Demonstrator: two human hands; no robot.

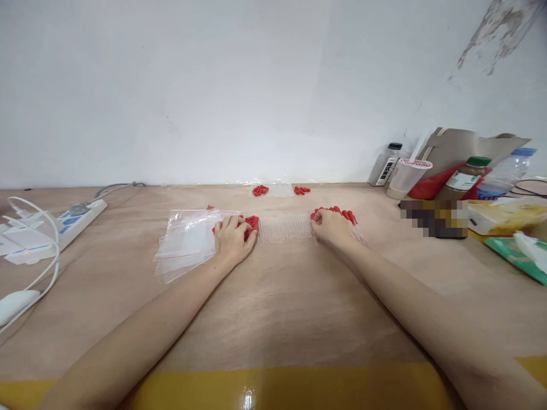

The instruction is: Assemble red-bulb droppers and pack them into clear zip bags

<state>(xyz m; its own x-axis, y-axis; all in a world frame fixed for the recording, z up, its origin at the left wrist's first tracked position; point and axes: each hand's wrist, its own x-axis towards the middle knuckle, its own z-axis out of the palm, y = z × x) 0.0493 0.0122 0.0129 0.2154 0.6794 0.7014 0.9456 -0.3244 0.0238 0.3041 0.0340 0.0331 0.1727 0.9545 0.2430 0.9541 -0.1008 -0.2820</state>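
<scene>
A row of clear glass droppers point(285, 228) with red rubber bulbs lies side by side on the brown table point(273, 307). My left hand point(233, 239) rests palm down on the left end of the row, its fingers curled over several red bulbs point(253, 221). On the row's right end lies my right hand point(331, 226), fingers bent over more red bulbs point(348, 215). A stack of clear zip bags point(188, 242) lies just left of my left hand, partly under it.
Two small heaps of red bulbs point(260, 190) lie near the wall by a clear bag. A white power strip point(64, 225) and cables sit at far left. At right stand a cup point(408, 177), bottles point(464, 177), a cardboard piece and packets.
</scene>
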